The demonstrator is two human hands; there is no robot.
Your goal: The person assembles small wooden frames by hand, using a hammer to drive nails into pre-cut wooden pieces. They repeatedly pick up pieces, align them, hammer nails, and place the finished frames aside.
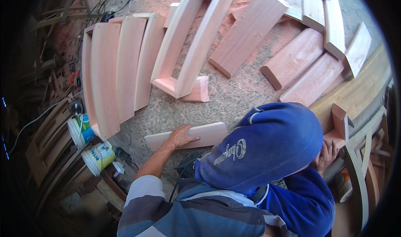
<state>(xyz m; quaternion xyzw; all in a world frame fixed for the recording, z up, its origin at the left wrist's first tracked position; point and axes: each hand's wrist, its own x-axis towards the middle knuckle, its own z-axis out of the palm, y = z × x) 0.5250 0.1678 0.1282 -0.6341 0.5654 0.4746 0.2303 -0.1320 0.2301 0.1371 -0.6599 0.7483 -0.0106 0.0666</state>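
My left hand lies over a pale pink wooden board just left of centre, fingers across its upper edge and thumb along its face. Part of this board's right end disappears behind a large blue hood. At the right, my right hand shows only partly beside the hood. Its bent fingers come up against an angled wooden piece; their grip on it is hidden. Below the board sits a dark object with a cable, too covered to name.
Curved pink wooden frames stand at the left, with an open long frame beside them. Thick planks lie across the dusty floor at the back right. Two buckets stand left; a brown beam and curved wood border the right.
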